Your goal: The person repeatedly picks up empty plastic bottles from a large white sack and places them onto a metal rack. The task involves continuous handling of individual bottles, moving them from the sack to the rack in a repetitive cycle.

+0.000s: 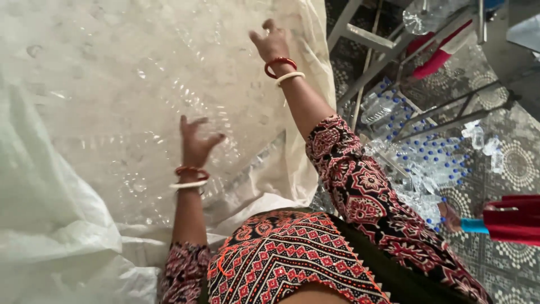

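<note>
A big white woven sack (pixel 84 186) fills the left of the head view, packed with clear crushed plastic bottles (pixel 163 84). My left hand (pixel 196 143) presses flat on the bottles near the sack's middle, fingers spread, holding nothing. My right hand (pixel 272 40) reaches farther out to the sack's far rim (pixel 315 50), fingers apart and resting on the bottles there. Both wrists carry red and white bangles.
To the right, on a patterned tile floor (pixel 506 163), lies a heap of clear bottles with blue caps (pixel 427 157). Metal frame legs (pixel 365 73) stand behind it. Another person's foot and red garment (pixel 506 219) show at the right edge.
</note>
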